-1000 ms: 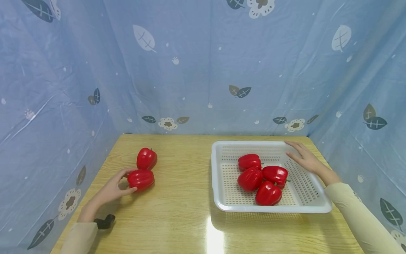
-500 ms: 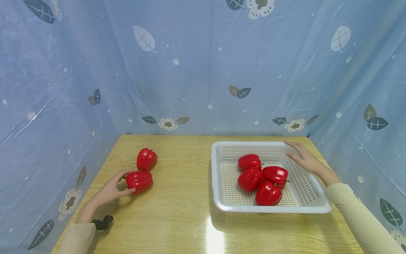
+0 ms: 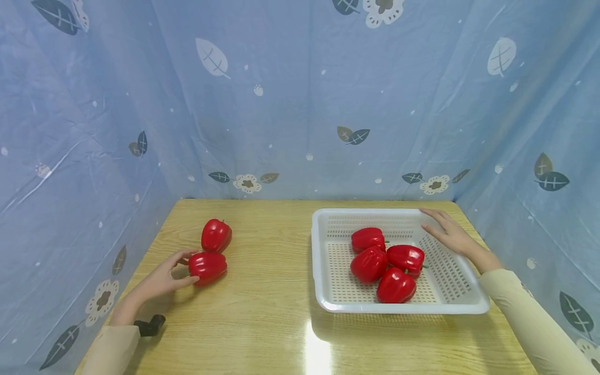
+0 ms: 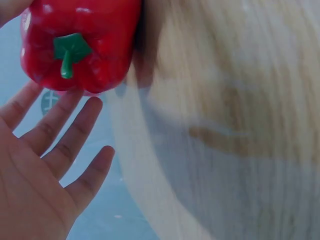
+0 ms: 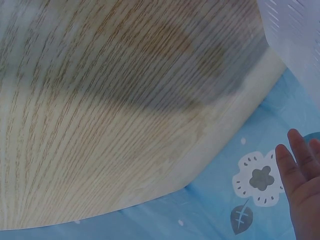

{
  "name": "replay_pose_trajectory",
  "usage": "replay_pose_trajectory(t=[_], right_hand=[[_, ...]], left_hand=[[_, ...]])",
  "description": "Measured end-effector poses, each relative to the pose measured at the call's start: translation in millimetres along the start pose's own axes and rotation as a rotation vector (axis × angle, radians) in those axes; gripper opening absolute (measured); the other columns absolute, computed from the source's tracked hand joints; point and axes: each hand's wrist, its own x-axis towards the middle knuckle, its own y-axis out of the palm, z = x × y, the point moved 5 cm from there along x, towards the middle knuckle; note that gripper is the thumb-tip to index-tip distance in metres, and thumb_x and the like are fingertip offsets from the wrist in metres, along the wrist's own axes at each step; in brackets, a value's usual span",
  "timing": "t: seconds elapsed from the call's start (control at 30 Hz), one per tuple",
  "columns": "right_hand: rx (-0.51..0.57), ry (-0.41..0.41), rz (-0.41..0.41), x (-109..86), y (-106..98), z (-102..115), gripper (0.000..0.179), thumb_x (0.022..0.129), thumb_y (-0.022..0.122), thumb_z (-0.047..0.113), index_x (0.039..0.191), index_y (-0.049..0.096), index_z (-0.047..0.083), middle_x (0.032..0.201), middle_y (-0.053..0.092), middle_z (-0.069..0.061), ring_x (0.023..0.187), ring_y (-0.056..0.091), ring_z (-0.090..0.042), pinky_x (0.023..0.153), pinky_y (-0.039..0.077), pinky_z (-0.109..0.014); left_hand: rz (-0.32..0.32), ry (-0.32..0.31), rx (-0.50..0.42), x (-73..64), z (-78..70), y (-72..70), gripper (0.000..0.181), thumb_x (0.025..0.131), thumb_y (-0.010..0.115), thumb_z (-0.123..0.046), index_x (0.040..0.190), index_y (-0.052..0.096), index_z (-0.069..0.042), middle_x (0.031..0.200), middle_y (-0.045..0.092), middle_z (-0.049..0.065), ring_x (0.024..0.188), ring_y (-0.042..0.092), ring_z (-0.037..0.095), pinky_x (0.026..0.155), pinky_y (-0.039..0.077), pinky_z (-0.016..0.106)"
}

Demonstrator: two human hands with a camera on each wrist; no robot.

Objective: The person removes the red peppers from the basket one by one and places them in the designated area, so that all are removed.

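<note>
L hand (image 3: 162, 279) pinches red pepper (image 3: 208, 268); R hand (image 3: 451, 235) at bskt. rim (image 3: 403, 308).

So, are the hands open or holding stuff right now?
Left hand: holding a red pepper.
Right hand: open, at the edge of the white basket.

head: high, forward-down | 2 wrists: close | head/left wrist share: pepper (image 3: 209, 268)

In the left wrist view, the edges cropped the pepper (image 4: 95, 30) and left hand (image 4: 35, 180); in the right wrist view, the right hand (image 5: 306, 192) and basket (image 5: 295, 42). Both sleeves (image 3: 111, 350) ran out of the head view.
</note>
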Motion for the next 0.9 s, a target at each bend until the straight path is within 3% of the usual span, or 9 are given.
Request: replay_pose_trajectory(t=[0.27, 0.47, 0.9], right_hand=[[-0.004, 0.007, 0.007, -0.8, -0.6, 1.6, 0.055, 0.097, 0.046, 0.033, 0.144, 0.030, 0.010, 0.138, 0.033, -0.027, 0.124, 0.031, -0.048, 0.092, 0.026, -0.070], [0.000, 0.016, 0.018, -0.9, -1.0, 1.5, 0.056, 0.097, 0.046, 0.033, 0.145, 0.029, 0.010, 0.139, 0.032, -0.027, 0.125, 0.030, -0.049, 0.092, 0.025, -0.071], [-0.006, 0.031, 0.032, -1.0, -2.0, 2.3, 0.057, 0.097, 0.046, 0.035, 0.145, 0.029, 0.010, 0.140, 0.031, -0.027, 0.125, 0.029, -0.050, 0.092, 0.025, -0.072]], left_hand=[[-0.022, 0.003, 0.043, 4.5, -3.8, -7.4, 0.070, 0.078, 0.074, -0.035, 0.134, 0.042, -0.008, 0.121, 0.053, 0.014, 0.107, 0.050, 0.033, 0.086, 0.041, 0.060], [-0.020, 0.019, 0.046, 12.9, -8.7, -10.9, 0.071, 0.078, 0.074, -0.035, 0.134, 0.042, -0.006, 0.125, 0.051, 0.018, 0.108, 0.050, 0.035, 0.084, 0.044, 0.057], [-0.007, 0.038, 0.058, 40.7, -32.4, -17.4, 0.074, 0.076, 0.074, -0.041, 0.135, 0.041, -0.011, 0.128, 0.047, 0.012, 0.114, 0.045, 0.033, 0.087, 0.042, 0.057]])
